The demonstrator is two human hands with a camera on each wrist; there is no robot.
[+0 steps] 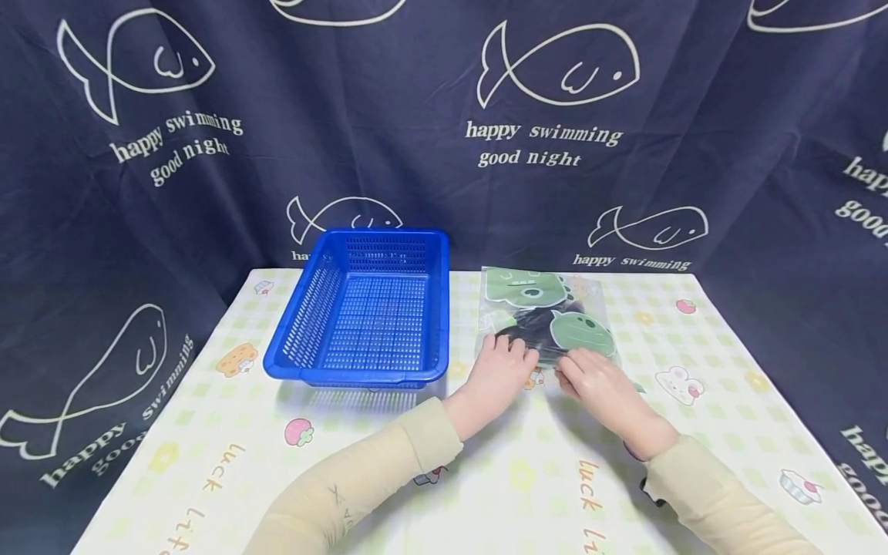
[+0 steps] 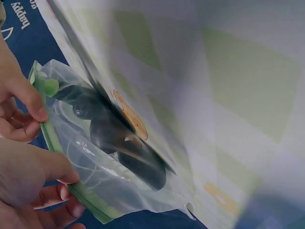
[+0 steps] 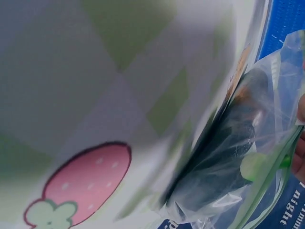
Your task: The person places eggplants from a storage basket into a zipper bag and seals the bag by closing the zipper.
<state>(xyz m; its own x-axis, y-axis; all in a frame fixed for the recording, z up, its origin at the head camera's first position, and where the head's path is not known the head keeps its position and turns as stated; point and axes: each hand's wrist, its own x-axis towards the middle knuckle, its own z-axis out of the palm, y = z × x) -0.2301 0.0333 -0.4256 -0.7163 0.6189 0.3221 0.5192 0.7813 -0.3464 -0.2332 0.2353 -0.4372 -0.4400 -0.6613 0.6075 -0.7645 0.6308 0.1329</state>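
A clear zip bag [image 1: 529,291] printed with green cartoon shapes is on the table, right of the blue basket. My left hand [image 1: 501,370] and right hand [image 1: 602,387] are side by side at its near edge. In the left wrist view, the left hand [image 2: 35,183] pinches the green zip strip [image 2: 90,202], and the right hand [image 2: 16,98] pinches it farther up. A light green tab [image 2: 51,87] shows at the strip's upper end. Inside the bag lies a dark, rounded thing [image 2: 107,131] with thin loops beside it; its kind is blurred by the plastic.
A blue perforated basket [image 1: 277,366] stands left of the bag, with nothing in it. A checked cloth [image 1: 486,493] with small printed pictures covers the table. Behind it hangs a dark blue curtain [image 1: 430,100] with white fish drawings.
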